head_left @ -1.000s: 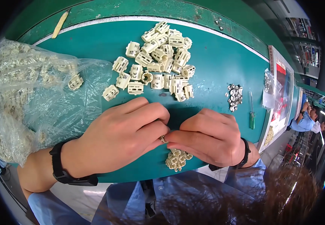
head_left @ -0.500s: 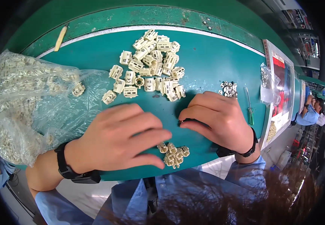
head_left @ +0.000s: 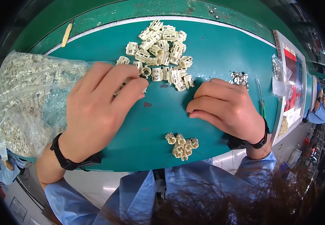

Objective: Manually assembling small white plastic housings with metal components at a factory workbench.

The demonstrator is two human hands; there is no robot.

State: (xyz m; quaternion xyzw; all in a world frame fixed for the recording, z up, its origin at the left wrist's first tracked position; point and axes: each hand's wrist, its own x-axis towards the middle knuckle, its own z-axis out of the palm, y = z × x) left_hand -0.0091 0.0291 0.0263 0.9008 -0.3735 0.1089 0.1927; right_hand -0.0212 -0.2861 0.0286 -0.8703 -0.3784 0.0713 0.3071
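Note:
My left hand (head_left: 98,105) reaches over the left edge of a pile of cream plastic cylindrical housings (head_left: 158,48). Its fingers are apart and curve down around a few housings, partly hiding them; no firm grip shows. On the right, my right hand (head_left: 226,108) is closed in a pinch above the green mat. A tiny dark, reddish bit shows at its fingertips, too small to name. Small shiny metal pieces (head_left: 239,79) lie in a heap beyond that hand. Nearer me sits a small cluster of beige plastic parts (head_left: 183,146).
A clear plastic bag (head_left: 31,101) full of cream parts lies at the left. A green-handled screwdriver (head_left: 262,107), a small plastic bag (head_left: 282,78) and a white-framed board (head_left: 294,86) are at the right. A wooden stick (head_left: 67,35) rests at the far ledge.
My left hand has moved from above the near mat up and left to the pile's edge. The right hand keeps its pinch. The whole view has shifted slightly.

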